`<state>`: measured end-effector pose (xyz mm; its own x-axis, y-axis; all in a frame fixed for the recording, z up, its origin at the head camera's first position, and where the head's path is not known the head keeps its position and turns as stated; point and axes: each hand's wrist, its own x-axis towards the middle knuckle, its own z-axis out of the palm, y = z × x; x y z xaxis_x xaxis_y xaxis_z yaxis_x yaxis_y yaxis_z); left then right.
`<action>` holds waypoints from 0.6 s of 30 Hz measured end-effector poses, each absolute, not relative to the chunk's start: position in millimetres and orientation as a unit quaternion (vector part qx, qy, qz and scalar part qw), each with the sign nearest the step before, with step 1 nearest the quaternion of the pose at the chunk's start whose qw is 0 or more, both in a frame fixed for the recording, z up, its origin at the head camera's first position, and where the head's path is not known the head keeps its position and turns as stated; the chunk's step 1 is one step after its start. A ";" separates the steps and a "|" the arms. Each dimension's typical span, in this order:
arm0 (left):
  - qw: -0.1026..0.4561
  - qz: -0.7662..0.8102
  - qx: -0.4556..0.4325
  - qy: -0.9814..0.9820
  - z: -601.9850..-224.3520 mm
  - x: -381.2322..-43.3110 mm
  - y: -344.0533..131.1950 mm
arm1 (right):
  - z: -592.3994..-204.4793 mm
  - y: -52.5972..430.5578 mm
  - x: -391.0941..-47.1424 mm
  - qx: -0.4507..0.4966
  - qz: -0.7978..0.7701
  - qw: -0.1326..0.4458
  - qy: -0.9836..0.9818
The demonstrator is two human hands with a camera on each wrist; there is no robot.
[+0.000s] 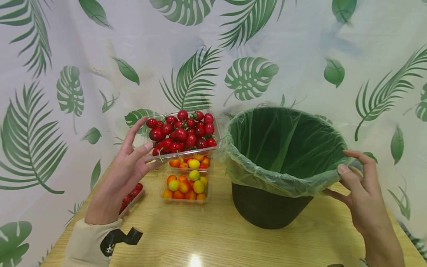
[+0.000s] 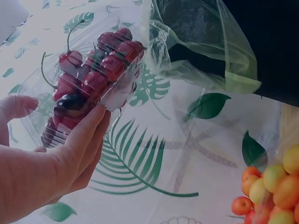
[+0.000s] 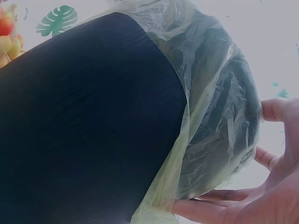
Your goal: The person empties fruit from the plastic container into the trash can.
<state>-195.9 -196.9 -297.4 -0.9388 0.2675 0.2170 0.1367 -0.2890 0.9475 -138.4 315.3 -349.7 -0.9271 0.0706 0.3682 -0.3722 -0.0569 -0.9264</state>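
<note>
Above the counter [image 1: 186,233], a clear plastic box [image 1: 190,152] of small red fruit [image 1: 180,135] is gripped between the fingers of the left hand [image 1: 126,167]; the rim of a black bin [image 1: 270,207] is pinched by the right hand [image 1: 367,196]. The box is best kept level against spills, the green liner [image 1: 283,181] firmly pinned.

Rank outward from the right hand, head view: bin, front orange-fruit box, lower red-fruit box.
1. Bin: its rim is in the right hand.
2. Front orange-fruit box: left of the bin.
3. Lower red-fruit box: farthest left.
</note>
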 end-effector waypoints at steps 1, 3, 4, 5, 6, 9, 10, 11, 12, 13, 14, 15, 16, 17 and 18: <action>0.040 0.787 0.171 0.592 -295.0 -198.0 -194.8 | -349.0 313.5 -138.5 0.110 0.718 0.155 -0.670; 0.037 0.790 0.174 0.587 -289.7 -202.1 -190.3 | -348.3 311.1 -138.8 0.107 0.721 0.155 -0.667; 0.036 0.791 0.175 0.585 -286.9 -204.2 -187.9 | -348.0 310.3 -138.8 0.106 0.721 0.155 -0.667; 0.036 0.792 0.176 0.583 -284.2 -206.4 -185.4 | -347.8 309.6 -138.7 0.104 0.722 0.154 -0.666; 0.036 0.793 0.178 0.581 -281.5 -208.4 -182.8 | -347.5 309.1 -138.6 0.103 0.723 0.153 -0.666; 0.041 0.797 0.188 0.572 -273.6 -213.9 -175.3 | -347.6 308.7 -138.1 0.104 0.724 0.152 -0.665; 0.043 0.798 0.191 0.571 -271.4 -215.4 -173.2 | -347.6 308.7 -138.0 0.104 0.722 0.152 -0.666; 0.044 0.798 0.195 0.569 -269.1 -216.8 -171.0 | -347.5 308.6 -138.2 0.104 0.722 0.153 -0.667; 0.046 0.798 0.199 0.567 -267.0 -218.2 -168.9 | -347.3 308.4 -138.6 0.103 0.721 0.153 -0.668; 0.049 0.798 0.202 0.565 -265.1 -219.5 -167.0 | -347.2 308.2 -138.9 0.102 0.721 0.153 -0.669; 0.052 0.798 0.205 0.564 -263.3 -221.0 -164.9 | -346.9 307.9 -139.1 0.101 0.720 0.153 -0.670; 0.054 0.798 0.207 0.564 -261.6 -222.6 -162.6 | -346.7 307.6 -139.3 0.099 0.718 0.153 -0.671; 0.057 0.798 0.210 0.562 -260.1 -224.4 -160.2 | -346.4 307.3 -139.4 0.097 0.718 0.153 -0.672; 0.060 0.799 0.214 0.558 -258.5 -226.0 -157.7 | -346.2 307.1 -139.5 0.096 0.718 0.154 -0.672; 0.062 0.800 0.215 0.556 -257.2 -227.5 -155.4 | -345.9 306.7 -139.4 0.095 0.718 0.154 -0.672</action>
<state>-227.5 -155.4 -257.2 -0.8998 0.3383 0.2754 0.1404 -0.3732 0.9171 -139.4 306.7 -345.9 -0.9345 0.0929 0.3437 -0.3490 -0.0487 -0.9358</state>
